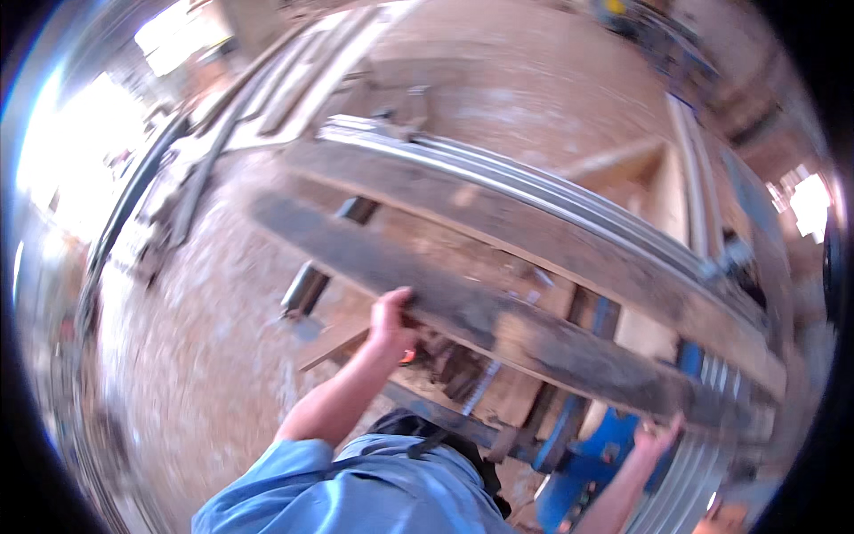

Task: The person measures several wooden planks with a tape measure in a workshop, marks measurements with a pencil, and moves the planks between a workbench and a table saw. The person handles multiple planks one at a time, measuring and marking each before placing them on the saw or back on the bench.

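A long, dark, weathered wooden plank (pixel 454 303) runs slantwise before me, from the upper left down to the right. My left hand (pixel 391 325) is closed on its near edge, left of the middle, with the thumb side showing on top. Close to the plank's right end, my right hand (pixel 656 434) grips the same edge from below. Beyond it lies a second board (pixel 534 227), roughly parallel, alongside a silvery metal rail (pixel 507 173). Beneath the held plank is a machine with blue parts (pixel 614 436) and a ribbed metal table (pixel 703 476). Motion blurs the plank's far left end.
A metal roller (pixel 305 289) sticks out left of the machine frame. Several boards (pixel 302 76) lie at the far left on the brown floor (pixel 213 294). A wooden box-like frame (pixel 658 182) stands behind the rail. Wood scraps (pixel 449 360) sit under the held plank.
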The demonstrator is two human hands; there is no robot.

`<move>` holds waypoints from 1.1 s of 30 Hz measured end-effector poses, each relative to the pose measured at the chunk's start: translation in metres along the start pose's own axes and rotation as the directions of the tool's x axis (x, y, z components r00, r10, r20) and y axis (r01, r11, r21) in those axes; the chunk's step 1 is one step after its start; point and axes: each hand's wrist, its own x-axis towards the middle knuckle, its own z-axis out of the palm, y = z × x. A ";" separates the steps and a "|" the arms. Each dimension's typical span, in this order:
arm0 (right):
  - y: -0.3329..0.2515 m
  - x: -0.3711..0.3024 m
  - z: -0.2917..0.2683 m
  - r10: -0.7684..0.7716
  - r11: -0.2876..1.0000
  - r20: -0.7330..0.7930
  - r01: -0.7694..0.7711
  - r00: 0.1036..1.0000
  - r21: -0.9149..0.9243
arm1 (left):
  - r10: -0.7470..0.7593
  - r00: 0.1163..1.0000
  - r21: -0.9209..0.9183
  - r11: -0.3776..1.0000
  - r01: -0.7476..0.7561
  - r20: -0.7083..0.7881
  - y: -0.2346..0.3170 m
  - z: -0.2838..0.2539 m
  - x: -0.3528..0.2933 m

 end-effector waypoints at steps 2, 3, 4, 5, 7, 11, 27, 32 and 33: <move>0.013 0.011 0.028 -0.111 0.992 -0.204 0.121 0.973 0.039 | 0.004 1.000 -0.235 0.972 0.002 0.026 -0.003 0.015 -0.021; 0.009 0.035 0.010 -0.113 0.994 -0.144 0.109 0.983 -0.029 | 0.029 0.999 -0.254 0.967 -0.025 0.013 -0.009 0.021 -0.019; 0.000 0.057 -0.013 -0.119 0.989 -0.091 0.110 0.989 -0.096 | 0.007 1.000 -0.269 0.963 -0.001 0.021 -0.015 0.015 -0.010; 0.003 0.061 -0.003 -0.118 0.989 -0.135 0.105 0.984 -0.101 | -0.008 0.998 -0.295 0.955 0.024 0.056 -0.020 0.009 0.000; 0.010 0.041 0.032 -0.120 0.990 -0.236 0.099 0.964 -0.099 | -0.004 0.997 -0.323 0.946 0.029 0.080 -0.022 0.009 0.009; 0.003 0.055 0.040 -0.139 0.989 -0.282 0.118 0.949 -0.089 | 0.064 0.996 -0.334 0.942 -0.039 0.065 -0.025 0.033 0.007; -0.042 0.122 0.030 -0.361 0.925 -0.270 0.305 0.893 -0.228 | -0.125 0.985 -0.247 0.957 0.152 0.122 -0.071 0.071 0.003; -0.052 0.118 0.025 -0.275 0.947 -0.008 0.270 0.961 -0.176 | -0.114 0.987 -0.244 0.960 0.138 0.113 -0.086 0.081 0.032; -0.052 0.123 0.023 -0.121 0.976 0.201 0.153 0.972 -0.156 | -0.106 0.987 -0.238 0.962 0.133 0.123 -0.081 0.084 0.024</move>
